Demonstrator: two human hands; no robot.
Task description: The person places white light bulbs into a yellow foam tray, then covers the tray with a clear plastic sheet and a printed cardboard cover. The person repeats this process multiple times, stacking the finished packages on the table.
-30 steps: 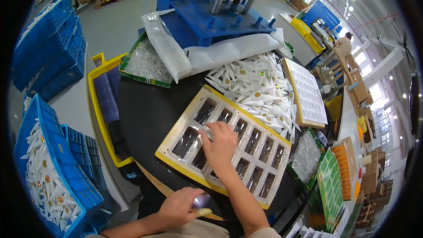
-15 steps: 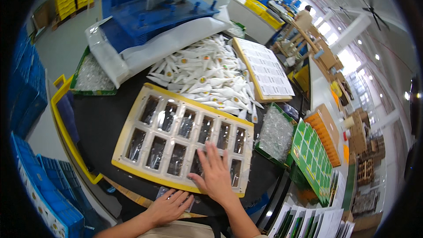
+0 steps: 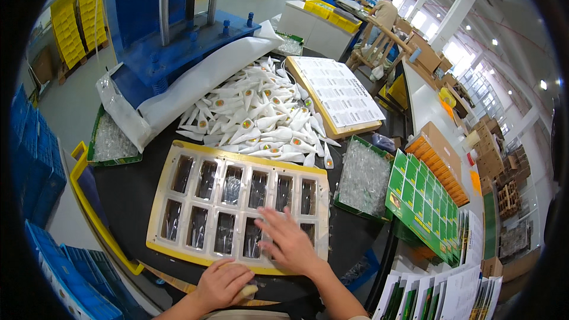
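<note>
A cream board with yellow edges (image 3: 160, 198) lies in front of me, with two rows of rectangular openings lined with clear plastic blisters (image 3: 226, 229). Over its lower right part, my right hand (image 3: 291, 245) spreads its fingers, palm down; whether the fingertips touch the plastic I cannot tell. By the board's near edge, my left hand (image 3: 223, 284) is curled around a small pale yellow thing, mostly hidden by the fingers. Just beyond the board is a heap of white, pointed pieces (image 3: 261, 115) with small orange and green spots.
Blue press (image 3: 189, 41) stands at far left, white sheeting (image 3: 195, 86) before it. Boxes of clear plastic parts (image 3: 364, 178) (image 3: 115, 139) flank the work. A printed card stack (image 3: 338, 92) and green card sheets (image 3: 421, 207) lie to the right. Blue crates (image 3: 68, 278) stand left; a person (image 3: 385, 12) is far off.
The whole view has shifted, so the board appears lower and further left. My left hand has gone from flat to curled. My right hand stays over the board's lower right part, its fingers spread.
</note>
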